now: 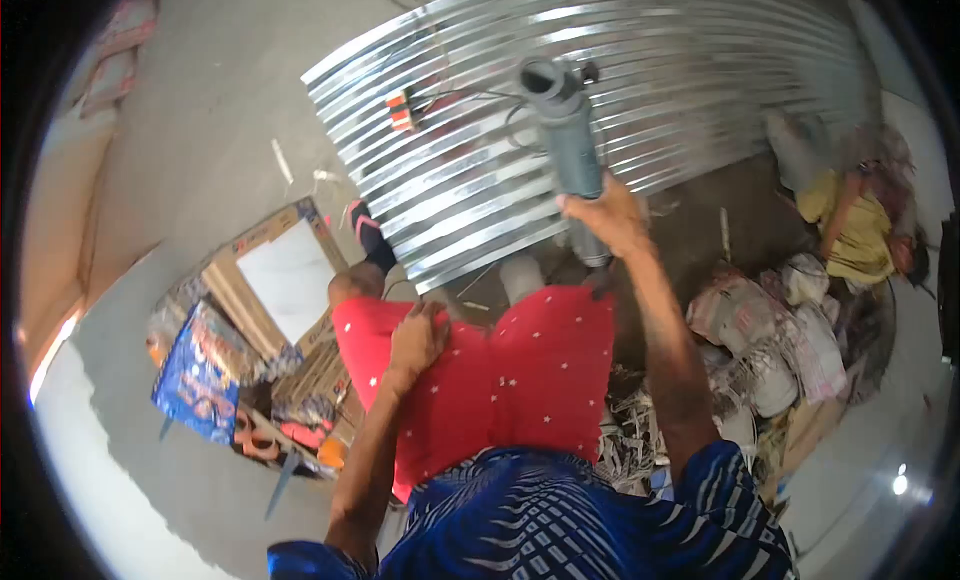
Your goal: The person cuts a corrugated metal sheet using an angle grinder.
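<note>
My right hand [612,216] is wrapped around the lower body of a grey power tool [570,135], long and cylindrical, held upright in front of my right knee. At its top is a wide round end with a dark hollow, and a knob juts out beside it. The tool overlaps a shiny corrugated metal sheet [450,205] in this view. My left hand [420,338] lies on the left thigh of my red shorts [500,380], fingers loosely spread and holding nothing.
An orange-and-black block [400,111] with a wire sits on the sheet. To my left are a cardboard-framed white panel [290,280] and a blue printed bag [196,375]. Stuffed sacks [740,305] and yellow cloth [860,230] are piled at right.
</note>
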Motion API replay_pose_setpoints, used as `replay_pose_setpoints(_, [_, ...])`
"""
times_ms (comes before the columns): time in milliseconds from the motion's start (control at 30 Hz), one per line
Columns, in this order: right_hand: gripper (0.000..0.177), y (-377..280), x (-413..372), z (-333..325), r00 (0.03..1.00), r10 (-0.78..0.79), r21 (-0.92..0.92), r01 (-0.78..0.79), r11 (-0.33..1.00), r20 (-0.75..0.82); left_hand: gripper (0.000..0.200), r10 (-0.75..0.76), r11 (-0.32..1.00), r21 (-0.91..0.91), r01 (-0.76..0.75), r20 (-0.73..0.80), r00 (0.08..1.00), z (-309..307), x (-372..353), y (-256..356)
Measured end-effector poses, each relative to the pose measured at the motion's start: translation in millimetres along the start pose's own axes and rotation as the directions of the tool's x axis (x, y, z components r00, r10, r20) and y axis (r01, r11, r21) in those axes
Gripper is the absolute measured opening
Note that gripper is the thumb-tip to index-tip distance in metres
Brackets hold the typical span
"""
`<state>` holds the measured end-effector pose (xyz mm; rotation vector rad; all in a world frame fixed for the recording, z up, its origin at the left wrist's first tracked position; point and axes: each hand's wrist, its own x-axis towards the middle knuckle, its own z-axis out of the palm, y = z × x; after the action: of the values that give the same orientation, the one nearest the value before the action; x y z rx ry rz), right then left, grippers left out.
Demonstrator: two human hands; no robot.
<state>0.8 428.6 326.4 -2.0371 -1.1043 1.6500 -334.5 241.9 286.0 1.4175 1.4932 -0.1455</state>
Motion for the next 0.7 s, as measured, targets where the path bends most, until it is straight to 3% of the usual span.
replay_pose_setpoints(100, [0.05,-16,-1,52,0.998,0.061,0.015,-0.061,0.998,-0.019,0.032,0.066,0.998,0.015,-0.066,-0.014,0.998,-11,-14,-37])
replay_pose_setpoints(200, [0.058,-35,-2,98,0.994,0.087,-0.001,-0.088,0.996,0.068,0.03,0.017,0.99,-0.138,-0.015,0.017,1.0,-30,-17,-47])
replay_pose_setpoints(300, [0.059,-54,-4,139,0.986,0.09,-0.025,-0.088,0.996,0.14,0.028,0.074,0.94,-0.333,-0.068,0.004,0.997,-32,0,-55])
replay_pose_setpoints(433, [0.062,-77,-24,175,0.992,0.059,-0.12,-0.046,0.992,0.114,0.027,0.213,0.904,-0.352,-0.241,-0.117,0.97,-34,28,-67])
replay_pose_setpoints(467, [0.063,-86,-31,181,0.992,0.074,-0.169,-0.056,0.984,0.1,0.027,0.172,0.897,-0.402,-0.186,-0.07,0.983,-47,29,-65])
replay_pose_setpoints(567, [0.065,-108,-46,196,0.998,0.056,-0.222,-0.045,0.974,0.042,0.025,0.212,0.88,-0.423,-0.215,-0.053,0.976,-88,25,-60])
replay_pose_setpoints(667, [0.069,-115,-53,200,0.999,0.046,-0.224,-0.041,0.974,0.016,0.022,0.225,0.717,-0.629,-0.299,-0.198,0.954,-81,40,-70])
replay_pose_setpoints(700, [0.07,-111,-52,198,0.998,0.054,-0.257,-0.047,0.965,0.02,0.021,0.192,0.685,-0.684,-0.249,-0.159,0.968,-79,45,-69])
